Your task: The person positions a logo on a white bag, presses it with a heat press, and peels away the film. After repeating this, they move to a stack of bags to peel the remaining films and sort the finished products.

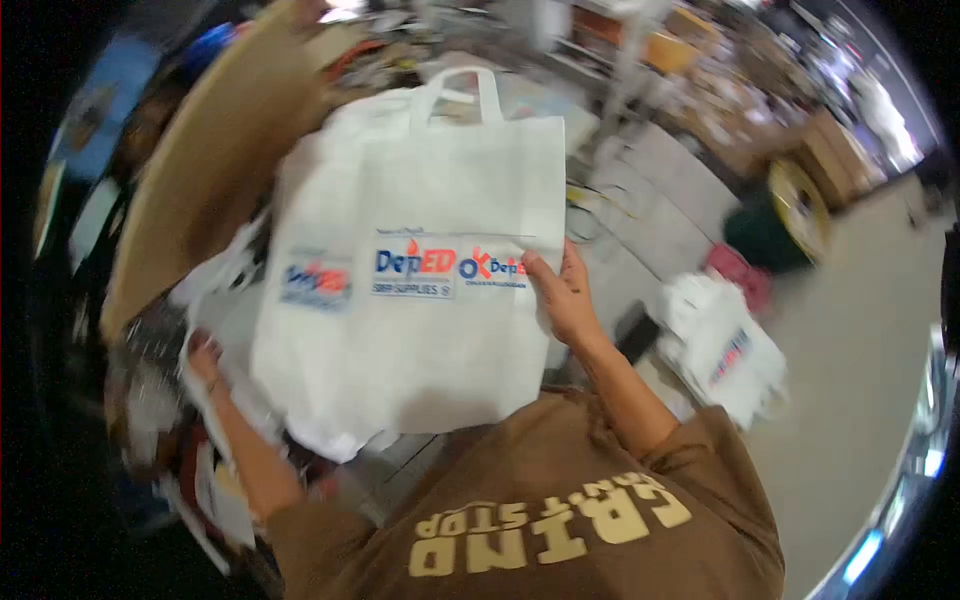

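Note:
A white cloth bag (465, 185) with blue and red print and a looped handle at its top is in front of me. My right hand (565, 295) grips its right edge, thumb over the front. Beneath and left of it lie more white bags (300, 240) with the same kind of print, blurred. My left hand (205, 355) is lower left, beside whitish plastic (230, 300); its fingers are too blurred to read.
A large tan curved panel (190, 170) rises at the left. White printed bags (725, 345) lie on the floor at right, near a pink bundle (738, 275) and a dark green spool (770, 225). Cardboard boxes (835, 155) and clutter stand at the back right.

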Demonstrator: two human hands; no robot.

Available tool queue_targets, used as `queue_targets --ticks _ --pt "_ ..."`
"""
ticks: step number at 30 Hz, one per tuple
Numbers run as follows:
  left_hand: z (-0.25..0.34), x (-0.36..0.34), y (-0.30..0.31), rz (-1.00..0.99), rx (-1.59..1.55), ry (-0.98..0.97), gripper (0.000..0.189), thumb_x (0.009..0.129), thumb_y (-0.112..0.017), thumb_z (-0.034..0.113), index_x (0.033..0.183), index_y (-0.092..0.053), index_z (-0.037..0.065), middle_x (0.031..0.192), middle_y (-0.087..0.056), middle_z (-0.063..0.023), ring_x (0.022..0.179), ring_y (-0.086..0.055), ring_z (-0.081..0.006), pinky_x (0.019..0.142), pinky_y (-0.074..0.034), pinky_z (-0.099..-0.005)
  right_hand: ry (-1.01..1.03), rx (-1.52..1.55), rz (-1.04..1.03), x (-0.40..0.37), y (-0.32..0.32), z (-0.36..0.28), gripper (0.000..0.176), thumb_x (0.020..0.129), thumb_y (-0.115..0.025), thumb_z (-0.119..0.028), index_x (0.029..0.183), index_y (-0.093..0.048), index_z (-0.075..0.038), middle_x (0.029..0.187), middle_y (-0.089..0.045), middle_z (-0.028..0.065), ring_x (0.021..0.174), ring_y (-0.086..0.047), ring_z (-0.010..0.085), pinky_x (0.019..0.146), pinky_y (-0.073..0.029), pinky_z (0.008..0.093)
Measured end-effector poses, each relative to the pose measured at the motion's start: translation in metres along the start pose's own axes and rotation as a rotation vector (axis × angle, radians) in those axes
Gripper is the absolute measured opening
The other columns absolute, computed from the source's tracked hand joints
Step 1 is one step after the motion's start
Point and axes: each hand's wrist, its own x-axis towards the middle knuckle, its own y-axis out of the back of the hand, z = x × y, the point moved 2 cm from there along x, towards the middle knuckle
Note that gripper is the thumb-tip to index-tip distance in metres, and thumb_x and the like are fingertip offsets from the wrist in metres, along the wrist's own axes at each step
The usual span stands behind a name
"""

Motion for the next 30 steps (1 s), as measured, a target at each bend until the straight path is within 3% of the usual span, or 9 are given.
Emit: queue_targets --ticks 5,6,9,12,14,18,23,27,30 --pt "0.003 0.03 0.107 -0.088 0.047 0.327 0.069 0.099 -0.062 0.034 0.155 -0.032 0.006 0.145 -0.049 -0.0214 0.119 -0.06 -0.0374 0.092 -0.056 -0.0483 0.135 0.065 0.525 -0.071 0.07 0.022 0.054 0.097 -0.065 -0.016 0.143 -0.04 0.001 0.132 -0.058 0.0157 0.119 -0.057 0.0237 0.096 -0.051 0.0387" --pt "-0.048 0.078 0.148 -0.151 0.106 0.167 0.075 0.095 -0.068 0.039 0.155 -0.034 0.007 0.147 -0.047 -0.0218 0.119 -0.061 -0.0354 0.093 -0.055 -0.0475 0.135 0.137 0.68 -0.089 0.084 0.03 0.056 0.097 -0.066 -0.018 0.143 -0.04 -0.001 0.133 -0.057 0.015 0.119 -0.057 0.0241 0.094 -0.054 0.0409" --pt "0.051 -0.018 0.047 0.087 0.489 -0.048 0.071 0.094 -0.069 0.043 0.149 -0.045 0.006 0.148 -0.046 -0.0227 0.119 -0.062 -0.0359 0.092 -0.055 -0.0486 0.213 0.182 1.26 -0.116 0.223 0.089 0.065 0.097 -0.066 -0.021 0.149 -0.031 -0.001 0.141 -0.051 0.0172 0.122 -0.056 0.0285 0.096 -0.053 0.0452" --pt "0.139 -0.086 -0.007 -0.135 0.453 -0.104 0.067 0.096 -0.066 0.041 0.149 -0.045 0.006 0.15 -0.045 -0.022 0.126 -0.056 -0.0369 0.1 -0.051 -0.0502 0.352 0.145 1.414 -0.167 0.316 0.105 0.066 0.098 -0.064 -0.018 0.152 -0.029 -0.003 0.148 -0.045 0.0185 0.129 -0.051 0.0308 0.104 -0.048 0.0455" --pt "0.156 -0.119 -0.051 -0.351 0.809 -0.592 0.059 0.101 -0.06 0.038 0.148 -0.046 0.006 0.151 -0.044 -0.0214 0.136 -0.046 -0.0354 0.111 -0.04 -0.0474 0.363 0.216 1.574 -0.187 0.368 0.128 0.067 0.098 -0.063 -0.019 0.152 -0.028 -0.002 0.149 -0.044 0.0192 0.13 -0.05 0.032 0.104 -0.047 0.0452" --pt "0.132 -0.145 -0.097 -0.554 0.817 -0.482 0.056 0.104 -0.054 0.038 0.148 -0.046 0.004 0.154 -0.04 -0.0223 0.147 -0.032 -0.035 0.119 -0.027 -0.0457 0.15 0.414 1.988 -0.22 0.443 0.171 0.069 0.098 -0.062 -0.022 0.153 -0.026 -0.001 0.151 -0.042 0.0209 0.132 -0.05 0.0346 0.108 -0.045 0.0457" --pt "0.134 -0.162 -0.106 -0.52 0.916 -0.552 0.059 0.104 -0.05 0.041 0.151 -0.043 0.005 0.158 -0.034 -0.0221 0.149 -0.027 -0.0371 0.121 -0.022 -0.0453 0.034 0.599 2.008 -0.252 0.504 0.23 0.071 0.095 -0.062 -0.03 0.154 -0.026 -0.011 0.147 -0.047 0.0149 0.122 -0.056 0.0352 0.096 -0.052 0.0539" --pt "0.161 -0.193 -0.116 -0.573 0.866 -0.385 0.06 0.106 -0.048 0.037 0.155 -0.034 0.006 0.161 -0.029 -0.0203 0.15 -0.025 -0.0336 0.123 -0.018 -0.0434 -0.397 -0.432 1.802 -0.333 0.663 0.402 0.063 0.097 -0.054 -0.038 0.149 -0.036 -0.007 0.144 -0.052 0.0123 0.114 -0.058 0.034 0.092 -0.052 0.0533" --pt "0.126 -0.168 -0.123 -0.657 0.796 -0.487 0.062 0.104 -0.045 0.027 0.156 -0.025 0.0 0.163 -0.023 -0.0202 0.152 -0.018 -0.0321 0.124 -0.013 -0.0406 -0.364 0.017 1.531 -0.326 0.61 0.315 0.059 0.099 -0.05 -0.038 0.147 -0.039 -0.005 0.145 -0.051 0.0124 0.115 -0.058 0.0338 0.091 -0.052 0.054"
